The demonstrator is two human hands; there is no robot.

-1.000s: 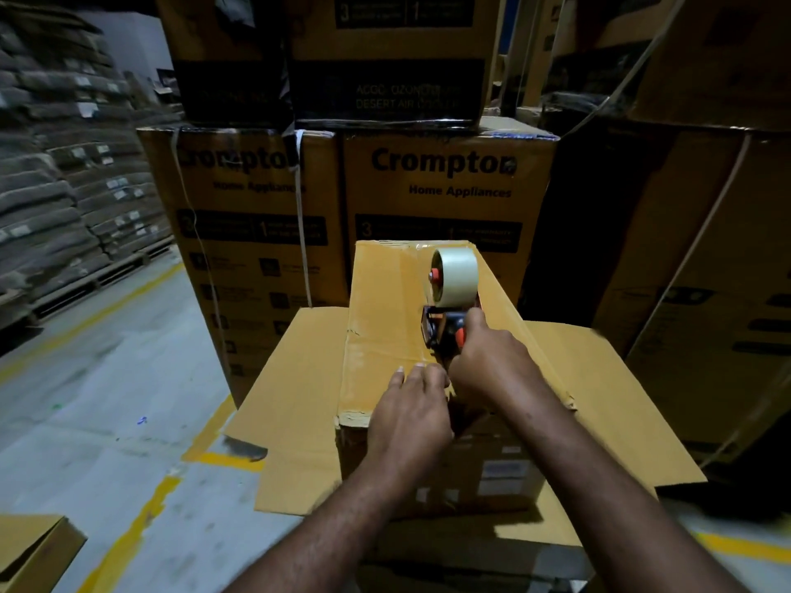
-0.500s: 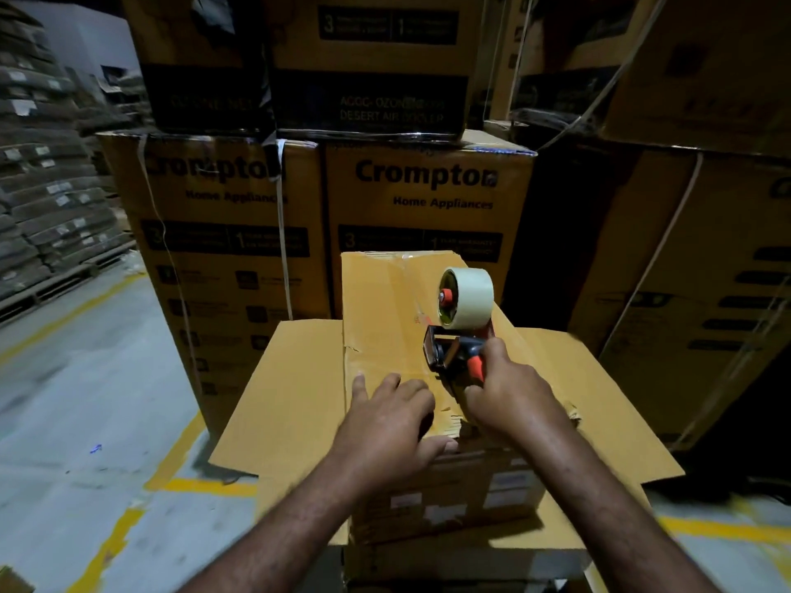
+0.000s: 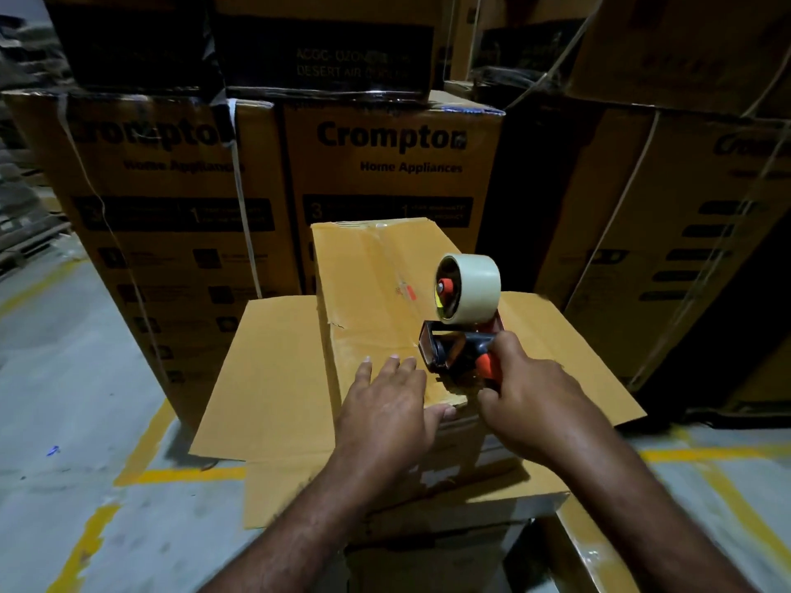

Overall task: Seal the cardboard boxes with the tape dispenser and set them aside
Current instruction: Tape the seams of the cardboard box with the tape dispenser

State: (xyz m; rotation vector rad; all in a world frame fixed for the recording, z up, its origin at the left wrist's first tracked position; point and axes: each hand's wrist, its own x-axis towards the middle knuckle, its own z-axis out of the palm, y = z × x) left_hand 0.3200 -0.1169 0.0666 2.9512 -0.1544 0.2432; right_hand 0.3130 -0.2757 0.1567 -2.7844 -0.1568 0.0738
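A long narrow cardboard box (image 3: 372, 284) lies lengthwise in front of me on flattened cardboard sheets (image 3: 274, 378). Glossy tape runs along its top. My left hand (image 3: 385, 413) presses flat on the near end of the box top, fingers spread and straight. My right hand (image 3: 530, 404) grips the orange and black handle of the tape dispenser (image 3: 462, 327), whose pale tape roll stands up above the box's right edge. The dispenser's mouth sits at the near end of the box top, just right of my left fingertips.
Large printed cartons (image 3: 394, 164) are stacked in a wall right behind the box and to the right (image 3: 685, 207), some bound with straps. Grey concrete floor with yellow lines (image 3: 179, 475) lies to the left. Stacked sacks (image 3: 17, 199) stand on a pallet at far left.
My left hand slid left and flattened on the box top. The dispenser in my right hand came back toward the near end. My head moved closer and the view shifted left.
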